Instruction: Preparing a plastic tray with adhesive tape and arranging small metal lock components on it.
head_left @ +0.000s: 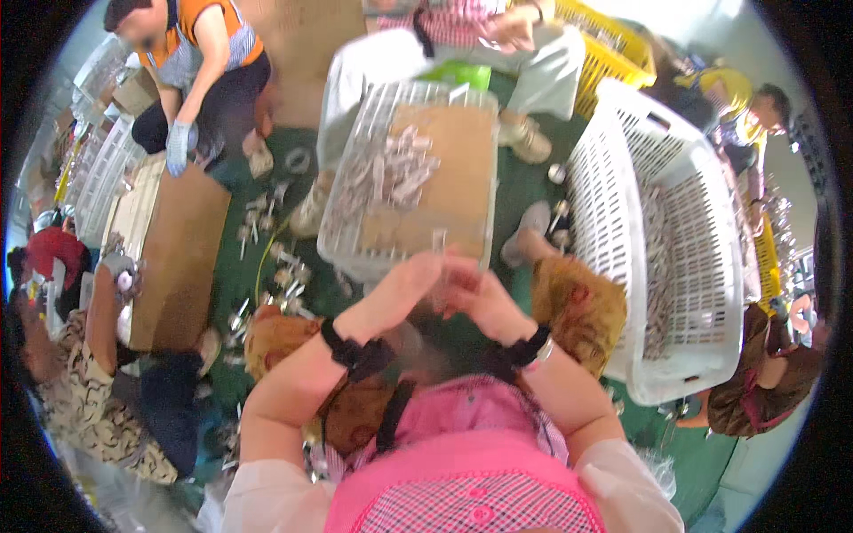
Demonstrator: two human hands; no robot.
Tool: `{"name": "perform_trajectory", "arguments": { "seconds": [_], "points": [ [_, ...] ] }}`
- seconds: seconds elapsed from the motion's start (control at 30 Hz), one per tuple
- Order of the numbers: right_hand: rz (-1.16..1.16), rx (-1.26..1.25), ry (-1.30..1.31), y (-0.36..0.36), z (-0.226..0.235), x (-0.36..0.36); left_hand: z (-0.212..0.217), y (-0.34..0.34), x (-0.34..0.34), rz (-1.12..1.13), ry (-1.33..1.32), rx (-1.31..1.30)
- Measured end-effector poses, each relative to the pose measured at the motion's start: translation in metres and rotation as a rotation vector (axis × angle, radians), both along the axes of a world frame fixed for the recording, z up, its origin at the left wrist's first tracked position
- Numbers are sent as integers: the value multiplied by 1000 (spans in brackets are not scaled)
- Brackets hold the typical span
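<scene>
Strips [409,173] lie loose in a heap on the left of cardboard [458,169] topping the crate [345,178]; plenty seem left, though how many are finished I cannot tell. Left hand [410,282] and right hand [480,293] meet at the crate's near edge, fingers bent, any grip too blurred to tell. Metal parts [289,277] litter the left floor [280,145]; a basket [611,209] hems in the right

left hand [410,282] beside right hand [480,298] | crate [340,204] ahead | 1 basket [609,231] rightward
</scene>
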State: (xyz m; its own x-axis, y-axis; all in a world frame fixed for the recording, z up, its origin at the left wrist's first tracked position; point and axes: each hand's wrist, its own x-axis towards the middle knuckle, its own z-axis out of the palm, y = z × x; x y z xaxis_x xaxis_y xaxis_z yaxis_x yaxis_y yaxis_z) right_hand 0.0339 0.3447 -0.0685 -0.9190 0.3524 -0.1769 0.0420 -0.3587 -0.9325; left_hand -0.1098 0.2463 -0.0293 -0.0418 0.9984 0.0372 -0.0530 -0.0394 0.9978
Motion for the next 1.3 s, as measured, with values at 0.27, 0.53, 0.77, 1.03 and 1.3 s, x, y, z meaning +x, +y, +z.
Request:
{"name": "perform_trajectory", "arguments": {
  "seconds": [0.27,0.53,0.77,1.03,1.3],
  "points": [
    [-201,153,-320,69,-23,-57,23,-21,-81,466,258,43],
    [-232,258,-216,103,-16,-141,-18,-22,-124,641,654,-92],
    [-385,541,-318,93,-45,-31,-49,-31,-171,746,784,-161],
    [-490,896,-336,71,-88,25,-107,-46,-162,709,1175,-278],
    [-241,1405,-201,42,-45,-44,-138,-10,-173,720,1229,-325]
  ]
}}
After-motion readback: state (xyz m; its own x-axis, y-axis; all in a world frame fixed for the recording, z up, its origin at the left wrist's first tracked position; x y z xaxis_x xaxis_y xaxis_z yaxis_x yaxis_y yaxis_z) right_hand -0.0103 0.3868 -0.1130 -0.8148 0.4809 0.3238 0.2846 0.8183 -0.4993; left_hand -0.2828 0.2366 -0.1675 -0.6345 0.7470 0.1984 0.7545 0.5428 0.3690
